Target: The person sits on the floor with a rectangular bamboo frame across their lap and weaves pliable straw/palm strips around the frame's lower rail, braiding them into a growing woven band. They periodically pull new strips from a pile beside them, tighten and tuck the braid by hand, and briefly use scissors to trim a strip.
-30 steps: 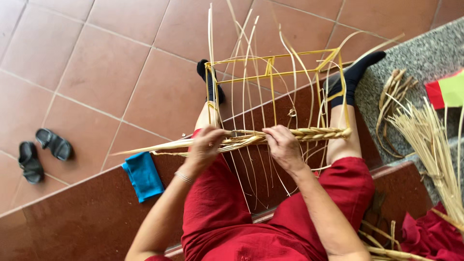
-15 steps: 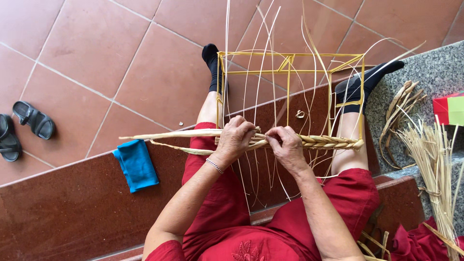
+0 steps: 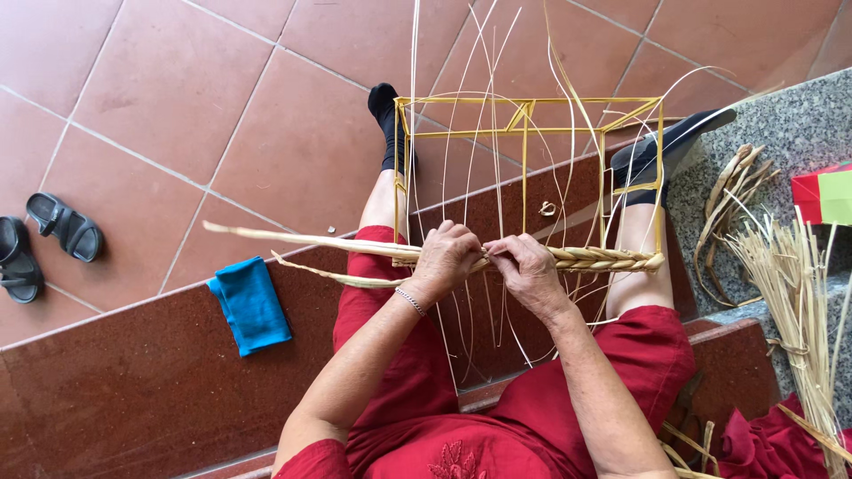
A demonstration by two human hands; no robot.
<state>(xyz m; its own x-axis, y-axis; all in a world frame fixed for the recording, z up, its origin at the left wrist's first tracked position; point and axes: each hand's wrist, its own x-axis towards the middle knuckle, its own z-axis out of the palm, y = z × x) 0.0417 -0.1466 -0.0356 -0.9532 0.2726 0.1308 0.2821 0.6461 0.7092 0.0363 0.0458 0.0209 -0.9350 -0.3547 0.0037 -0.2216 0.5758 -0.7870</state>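
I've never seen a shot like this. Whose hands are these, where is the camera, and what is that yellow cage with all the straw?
The camera sits on the person's head and looks straight down, so you see their own arms, red clothes and black-socked feet. No machine is involved. The left hand and right hand meet at the middle of a braided straw band, gripping it where loose strands trail off to the left. The band runs across a yellow wire frame propped between the legs, with thin upright reeds rising through it. On the steps lie a blue cloth, and a straw bundle on the right; black sandals sit on the tiled floor.
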